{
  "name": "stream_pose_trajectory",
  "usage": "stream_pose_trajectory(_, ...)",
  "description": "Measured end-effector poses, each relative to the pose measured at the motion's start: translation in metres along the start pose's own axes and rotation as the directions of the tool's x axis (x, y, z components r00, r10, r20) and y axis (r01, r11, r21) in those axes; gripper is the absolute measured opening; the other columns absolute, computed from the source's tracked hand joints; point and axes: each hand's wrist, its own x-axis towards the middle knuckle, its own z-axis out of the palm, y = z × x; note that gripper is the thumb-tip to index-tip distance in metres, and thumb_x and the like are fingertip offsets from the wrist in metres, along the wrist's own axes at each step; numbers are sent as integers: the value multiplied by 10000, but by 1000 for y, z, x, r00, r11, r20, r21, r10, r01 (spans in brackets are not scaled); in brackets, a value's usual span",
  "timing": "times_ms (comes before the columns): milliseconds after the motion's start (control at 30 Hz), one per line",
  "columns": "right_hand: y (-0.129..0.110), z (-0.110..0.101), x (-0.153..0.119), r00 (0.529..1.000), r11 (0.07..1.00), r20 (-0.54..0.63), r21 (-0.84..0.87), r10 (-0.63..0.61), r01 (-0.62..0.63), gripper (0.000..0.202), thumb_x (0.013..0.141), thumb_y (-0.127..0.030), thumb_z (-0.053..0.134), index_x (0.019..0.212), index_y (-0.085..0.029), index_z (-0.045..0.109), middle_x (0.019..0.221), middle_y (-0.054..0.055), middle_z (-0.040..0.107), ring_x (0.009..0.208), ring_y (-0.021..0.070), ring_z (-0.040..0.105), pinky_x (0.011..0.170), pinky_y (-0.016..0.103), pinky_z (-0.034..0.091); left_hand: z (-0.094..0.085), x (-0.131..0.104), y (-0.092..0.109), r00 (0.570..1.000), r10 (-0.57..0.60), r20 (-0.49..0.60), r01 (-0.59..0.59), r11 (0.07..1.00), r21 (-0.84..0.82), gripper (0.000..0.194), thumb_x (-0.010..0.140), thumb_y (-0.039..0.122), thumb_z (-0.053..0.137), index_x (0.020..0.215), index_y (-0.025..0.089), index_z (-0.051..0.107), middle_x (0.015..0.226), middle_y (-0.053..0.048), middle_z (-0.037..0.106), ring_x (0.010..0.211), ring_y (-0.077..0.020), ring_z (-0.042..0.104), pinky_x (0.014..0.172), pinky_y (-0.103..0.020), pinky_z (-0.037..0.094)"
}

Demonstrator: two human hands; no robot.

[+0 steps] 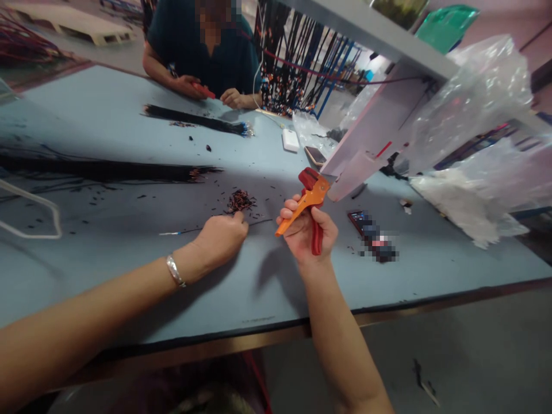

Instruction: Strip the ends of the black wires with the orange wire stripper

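My right hand (308, 230) holds an orange and red hand tool (314, 195) above the table, its head pointing up and away from me. Fingers of my left hand (224, 236) are closed beside a small heap of short dark and copper-coloured pieces (240, 201). A thin black wire (190, 232) passes by that hand, with a blue and silvery end to the left and its other end to the right, so the fingers appear to be on it. Left of the heap lies a long bundle of black wires (107, 171) with coppery ends.
Across the table (267, 287), a person (202, 57) holds a red tool. Nearby are another black wire bundle (194, 119), a white box (290, 140), a phone (315, 155), a partly blurred dark device (360, 223), a slanted panel (366, 132) and plastic bags (470, 103).
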Motion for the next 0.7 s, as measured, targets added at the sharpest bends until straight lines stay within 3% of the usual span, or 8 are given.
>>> stream_pose_trajectory(167,1,0,0,999,998,33,68,12,-15,217,739,-289,563,932,-205,614,851,12,594,767,147,607,771,306,541,-5,-4,-23,988,-150,21,148,984,99,317,870,44,378,949,80,683,878,-169,673,669,-250,689,508,-284,385)
stream_pose_trajectory(267,1,-1,1,999,994,44,108,18,-22,231,726,-276,578,936,-189,618,852,22,604,765,154,617,752,307,554,-8,-15,-38,983,-184,6,182,976,122,317,869,68,369,861,92,685,826,-164,662,620,-256,664,471,-296,333)
stream_pose_trajectory(333,1,-2,1,998,993,58,117,16,-23,235,725,-274,592,941,-185,620,857,24,612,772,157,622,753,310,557,-9,-26,-43,975,-211,-67,218,968,126,309,898,145,384,802,119,676,828,-145,659,596,-245,640,461,-300,305)
stream_pose_trajectory(433,2,-2,2,997,995,72,102,11,-18,221,738,-277,592,941,-193,618,861,25,616,776,159,623,768,321,552,-6,-41,-42,987,-121,-101,130,988,84,297,914,235,423,758,148,661,834,-111,665,576,-223,614,455,-308,275)
stream_pose_trajectory(533,3,-2,2,998,997,64,76,10,-15,209,746,-282,583,936,-200,615,855,23,609,768,159,617,780,332,541,0,-47,-34,1000,-26,-12,27,998,62,254,861,121,433,764,138,668,798,-116,663,535,-204,586,451,-316,275)
stream_pose_trajectory(700,5,-4,2,999,997,37,73,18,-21,191,747,-275,572,921,-205,611,853,20,610,775,160,613,791,341,529,3,-26,-27,997,-76,11,75,996,50,295,826,33,409,820,117,692,841,-154,681,556,-212,617,463,-301,307)
